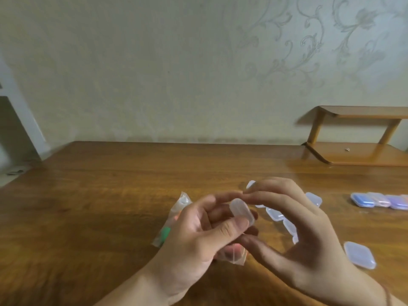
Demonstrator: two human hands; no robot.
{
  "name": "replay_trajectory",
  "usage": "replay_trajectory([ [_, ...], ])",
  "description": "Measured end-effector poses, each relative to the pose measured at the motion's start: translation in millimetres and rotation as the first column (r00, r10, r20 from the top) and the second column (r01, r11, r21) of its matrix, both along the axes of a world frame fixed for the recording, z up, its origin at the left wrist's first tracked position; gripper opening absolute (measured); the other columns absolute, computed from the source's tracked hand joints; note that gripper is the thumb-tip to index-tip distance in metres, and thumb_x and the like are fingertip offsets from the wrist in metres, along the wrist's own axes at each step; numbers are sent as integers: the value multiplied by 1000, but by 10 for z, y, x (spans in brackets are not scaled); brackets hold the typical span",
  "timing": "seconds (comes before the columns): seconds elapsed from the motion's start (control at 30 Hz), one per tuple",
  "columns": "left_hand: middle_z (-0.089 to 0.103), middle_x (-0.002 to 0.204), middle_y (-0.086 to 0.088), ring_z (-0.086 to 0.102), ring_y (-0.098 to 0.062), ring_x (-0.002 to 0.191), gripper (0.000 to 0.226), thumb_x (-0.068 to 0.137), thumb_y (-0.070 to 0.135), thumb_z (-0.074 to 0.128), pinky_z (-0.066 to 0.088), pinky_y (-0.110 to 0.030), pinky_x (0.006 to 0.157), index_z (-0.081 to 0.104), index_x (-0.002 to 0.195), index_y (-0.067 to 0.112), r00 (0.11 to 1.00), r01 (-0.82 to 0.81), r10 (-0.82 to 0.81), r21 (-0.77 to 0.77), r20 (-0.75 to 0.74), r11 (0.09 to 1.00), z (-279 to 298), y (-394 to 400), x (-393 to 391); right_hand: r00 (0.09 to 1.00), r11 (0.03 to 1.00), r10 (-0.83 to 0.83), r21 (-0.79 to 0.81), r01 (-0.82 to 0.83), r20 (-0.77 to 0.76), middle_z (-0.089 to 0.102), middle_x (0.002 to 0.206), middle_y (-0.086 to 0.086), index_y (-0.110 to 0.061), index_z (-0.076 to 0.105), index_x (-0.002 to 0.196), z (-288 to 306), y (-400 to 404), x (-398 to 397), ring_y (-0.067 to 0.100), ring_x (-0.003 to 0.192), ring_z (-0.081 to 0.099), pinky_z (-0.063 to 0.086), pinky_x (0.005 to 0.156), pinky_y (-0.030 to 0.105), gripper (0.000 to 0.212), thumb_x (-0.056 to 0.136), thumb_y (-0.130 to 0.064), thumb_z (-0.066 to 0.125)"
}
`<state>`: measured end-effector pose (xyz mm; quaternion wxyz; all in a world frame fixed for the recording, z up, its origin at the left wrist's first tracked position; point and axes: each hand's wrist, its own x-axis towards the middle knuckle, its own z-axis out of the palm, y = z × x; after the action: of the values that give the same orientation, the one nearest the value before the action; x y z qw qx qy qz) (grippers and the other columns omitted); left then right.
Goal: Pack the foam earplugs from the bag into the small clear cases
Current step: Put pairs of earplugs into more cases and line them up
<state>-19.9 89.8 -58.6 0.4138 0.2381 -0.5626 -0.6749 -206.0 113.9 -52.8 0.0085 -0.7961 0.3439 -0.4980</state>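
Scene: a person's two bare hands meet above a brown wooden worktop (110, 195), seen from a head camera; a pale patterned wall stands behind.
Left hand: the left hand (194, 235) pinches a small clear rounded plastic case (241, 212), thumb on its near side and fingers (220, 198) curled over its far side.
Right hand: the right hand (293, 235) arches over from the right, fingertips touching the top edge of the same case, thumb reaching in below; it grips the case lightly rather than carrying it.
Case state: blur hides whether the lid is open or shut, and no earplug can be made out inside.
Bag: a crumpled clear plastic bag (176, 217) lies on the worktop under and just left of the left hand, with a green foam earplug (165, 233) and hints of orange ones showing through.
Spare cases: several empty clear cases (274, 214) lie behind the right hand, and one more clear case (359, 255) lies well to the right.
Filled cases: a row of cases with blue, pink and purple contents (379, 200) sits at the far right edge.
Shelf: a small wooden two-tier shelf (357, 138) stands on the worktop at the back right.
Step in hand: most likely prising the lid open, or pressing it shut.
Doing it well: hold the base steady with the left hand, work the lid at its free edge with the right fingertips, and keep the case level and over the worktop so nothing springs away.
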Motion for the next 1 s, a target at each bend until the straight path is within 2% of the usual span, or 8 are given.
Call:
replay_trajectory([
  [0.13,72,113,-16,69,-30,104,42,74,33,81,55,-41,85,70,113,20,999,7,-5,33,-48,999,13,-11,-3,998,996,-54,-72,55,15,69,101,-3,-9,70,101,-26,-14,17,20,98,65,51,80,38,24,79,-19,76],
  [0.33,67,119,-24,69,-28,102,54,83,40,75,57,-36,88,66,123,6,962,174,-132,166,-238,971,15,10,-20,993,996,20,-87,-10,118,71,106,-2,-13,65,103,17,45,4,26,106,66,53,82,40,26,78,-10,72],
  [0.47,66,117,-27,63,-39,103,60,67,38,89,53,-39,87,69,116,10,977,84,-47,170,-209,982,-41,-35,-15,995,986,-95,-133,98,33,72,104,-6,-8,67,83,40,73,22,16,102,68,54,76,37,10,78,-15,73],
  [0.7,73,108,-18,70,-38,101,57,53,41,94,45,-51,94,74,101,18,988,-88,97,79,-118,993,-38,-33,-17,971,959,-226,-189,210,-71,73,93,-13,-14,70,70,33,58,6,2,81,70,55,60,30,13,79,-22,73],
  [0.77,74,106,-18,69,-41,102,58,52,44,93,53,-50,86,75,100,18,989,-127,130,38,-77,991,-24,-20,-21,966,958,-248,-169,233,-76,74,92,-14,-14,69,69,23,49,18,1,80,71,55,59,30,13,77,-24,72],
  [0.83,74,103,-18,71,-40,98,55,53,41,92,61,-40,67,75,99,18,989,-140,141,21,-54,990,-23,-10,-18,963,955,-266,-144,258,-38,73,89,-15,-14,69,68,7,42,44,-1,79,70,55,61,28,13,76,-24,70],
  [0.9,75,100,-16,73,-34,94,50,54,36,90,59,-33,56,76,98,18,990,-130,131,27,-50,991,-24,-6,-8,962,955,-272,-121,272,11,72,87,-17,-13,68,67,4,45,67,-2,77,69,54,62,25,13,75,-24,67],
  [1.0,75,105,-11,73,-25,98,46,64,28,89,61,-35,73,73,107,19,997,-75,76,-71,14,995,-26,-29,9,965,965,-255,-45,258,66,71,90,-20,-18,68,75,21,57,80,-3,78,67,50,64,18,14,80,-31,65],
])
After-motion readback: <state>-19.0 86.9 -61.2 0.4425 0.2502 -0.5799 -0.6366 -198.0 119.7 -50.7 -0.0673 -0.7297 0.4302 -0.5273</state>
